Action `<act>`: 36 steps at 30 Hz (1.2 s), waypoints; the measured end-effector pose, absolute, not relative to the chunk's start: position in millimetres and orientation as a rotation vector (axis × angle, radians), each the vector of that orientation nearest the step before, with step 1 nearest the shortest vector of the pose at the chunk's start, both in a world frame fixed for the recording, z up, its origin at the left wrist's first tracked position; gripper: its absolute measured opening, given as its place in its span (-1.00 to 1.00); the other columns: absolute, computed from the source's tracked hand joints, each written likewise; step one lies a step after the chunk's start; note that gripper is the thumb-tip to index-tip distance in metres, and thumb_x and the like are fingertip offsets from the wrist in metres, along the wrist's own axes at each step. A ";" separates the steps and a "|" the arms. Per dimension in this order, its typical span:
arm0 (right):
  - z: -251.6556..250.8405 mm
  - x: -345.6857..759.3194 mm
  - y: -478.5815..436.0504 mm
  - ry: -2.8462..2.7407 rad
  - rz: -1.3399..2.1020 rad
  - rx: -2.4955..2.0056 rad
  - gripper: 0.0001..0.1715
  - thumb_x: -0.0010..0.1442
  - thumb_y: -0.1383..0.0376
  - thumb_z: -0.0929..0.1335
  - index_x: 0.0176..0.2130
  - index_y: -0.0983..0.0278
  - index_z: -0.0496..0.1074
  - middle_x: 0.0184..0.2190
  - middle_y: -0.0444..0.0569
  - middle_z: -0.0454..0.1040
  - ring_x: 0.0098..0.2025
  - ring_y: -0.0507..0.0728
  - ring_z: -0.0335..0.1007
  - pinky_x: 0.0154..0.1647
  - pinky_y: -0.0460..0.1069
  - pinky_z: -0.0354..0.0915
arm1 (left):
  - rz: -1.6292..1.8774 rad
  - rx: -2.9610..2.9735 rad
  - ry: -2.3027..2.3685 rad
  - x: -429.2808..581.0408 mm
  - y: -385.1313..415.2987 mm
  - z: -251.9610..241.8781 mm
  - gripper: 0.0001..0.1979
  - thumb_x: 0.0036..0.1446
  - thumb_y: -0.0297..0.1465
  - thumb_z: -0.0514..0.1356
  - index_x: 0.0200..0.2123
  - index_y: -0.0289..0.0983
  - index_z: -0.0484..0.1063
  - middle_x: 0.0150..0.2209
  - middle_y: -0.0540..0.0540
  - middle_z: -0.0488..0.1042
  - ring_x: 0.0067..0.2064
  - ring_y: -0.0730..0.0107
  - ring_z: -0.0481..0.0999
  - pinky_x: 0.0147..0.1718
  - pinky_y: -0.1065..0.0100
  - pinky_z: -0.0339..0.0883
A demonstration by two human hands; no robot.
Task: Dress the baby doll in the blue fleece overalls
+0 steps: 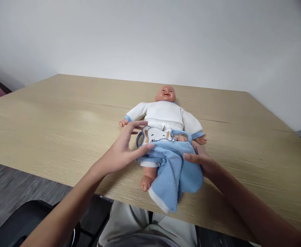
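A baby doll (166, 94) lies on its back, head away from me, in a white long-sleeved top (163, 111) with blue cuffs. Light-blue terry overalls (175, 164) with a white animal-face bib (155, 134) cover its lower body. One of its legs comes out through a leg opening; the other is hidden under the cloth. My left hand (124, 144) is at the bib's left side, fingers spread, thumb on the blue fabric. On the other side my right hand (200, 159) grips the overalls' edge, thumb in front and fingers partly hidden behind.
The doll rests near the front edge of a light wooden table (63, 130) with thin seams in its top. A pale wall (140, 41) stands behind. A black chair (29, 219) is at the lower left, and my legs are below the table edge.
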State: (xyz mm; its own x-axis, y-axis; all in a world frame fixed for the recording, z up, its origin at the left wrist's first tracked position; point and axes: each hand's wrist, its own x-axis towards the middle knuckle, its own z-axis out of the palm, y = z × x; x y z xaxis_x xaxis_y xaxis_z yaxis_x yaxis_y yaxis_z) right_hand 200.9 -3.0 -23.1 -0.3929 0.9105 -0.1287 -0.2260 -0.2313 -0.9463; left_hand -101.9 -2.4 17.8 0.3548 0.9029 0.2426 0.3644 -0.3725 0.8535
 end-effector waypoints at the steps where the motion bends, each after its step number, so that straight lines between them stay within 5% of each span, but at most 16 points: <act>1: -22.3 200.6 -3.4 -1.121 1.775 -0.905 -0.35 -0.05 0.05 0.74 -0.12 0.22 0.52 -0.22 -0.09 0.52 -0.30 0.09 0.49 -0.30 -0.08 0.46 | 0.888 1.981 1.127 -95.5 5.3 25.4 -0.33 0.37 -0.01 0.34 0.39 -0.17 0.31 0.37 -0.21 0.39 0.32 0.05 0.42 0.35 0.07 0.28; 8: -21.6 197.1 -4.8 -0.903 1.728 -0.875 -0.51 0.08 0.10 0.66 -0.16 0.15 0.43 -0.23 -0.12 0.48 -0.28 0.11 0.47 -0.28 -0.05 0.49 | 0.122 2.327 0.949 -63.1 75.0 82.6 -0.39 0.28 0.24 0.24 0.00 -0.14 0.66 0.01 -0.12 0.63 0.15 -0.03 0.49 0.27 0.03 0.25; 12: -16.5 190.8 -7.6 -0.891 1.656 -0.910 -0.45 0.07 0.09 0.67 -0.21 0.14 0.33 -0.21 -0.14 0.45 -0.29 0.10 0.43 -0.29 -0.06 0.48 | -0.165 2.398 0.809 -49.0 99.0 92.5 -0.36 0.12 0.27 0.32 0.04 -0.03 0.68 0.03 -0.08 0.64 0.20 -0.06 0.45 0.26 0.08 0.26; 15: -14.8 191.2 -8.7 -0.945 1.639 -0.891 -0.40 0.07 0.09 0.67 -0.25 0.15 0.27 -0.26 -0.16 0.40 -0.32 0.07 0.37 -0.33 -0.09 0.43 | -0.133 2.381 0.737 -37.6 109.1 88.7 -0.37 0.03 0.19 0.42 0.04 -0.07 0.68 -0.03 -0.07 0.65 0.04 0.04 0.54 0.02 0.25 0.37; 20: -14.3 207.6 -2.8 -1.209 1.686 -0.789 -0.42 0.17 0.07 0.65 -0.29 0.18 0.25 -0.31 -0.17 0.32 -0.37 0.03 0.25 -0.40 -0.13 0.29 | -0.156 2.127 0.342 -27.1 117.9 77.6 -0.57 0.04 0.01 0.51 -0.28 -0.22 0.61 -0.32 -0.03 0.58 -0.28 0.26 0.51 -0.32 0.35 0.32; 28: -0.5 236.7 7.0 -1.810 1.786 -0.855 -0.56 0.32 -0.02 0.56 -0.08 0.27 0.53 -0.28 -0.10 0.45 -0.25 0.09 0.41 -0.22 -0.07 0.39 | 0.040 1.685 0.228 -19.6 110.3 63.2 -0.60 -0.05 -0.40 0.58 -0.24 -0.21 0.45 -0.37 0.05 0.49 -0.31 0.39 0.51 -0.34 0.43 0.40; 36: -7.5 239.9 3.4 -1.261 1.715 -0.951 -0.39 0.16 -0.09 0.63 0.05 0.18 0.62 -0.20 -0.04 0.62 -0.26 0.16 0.57 -0.27 -0.04 0.46 | -0.169 1.834 0.159 -17.1 114.8 53.2 -0.61 0.10 -0.11 0.55 -0.14 -0.23 0.64 -0.15 -0.07 0.71 -0.11 0.17 0.69 -0.09 0.31 0.58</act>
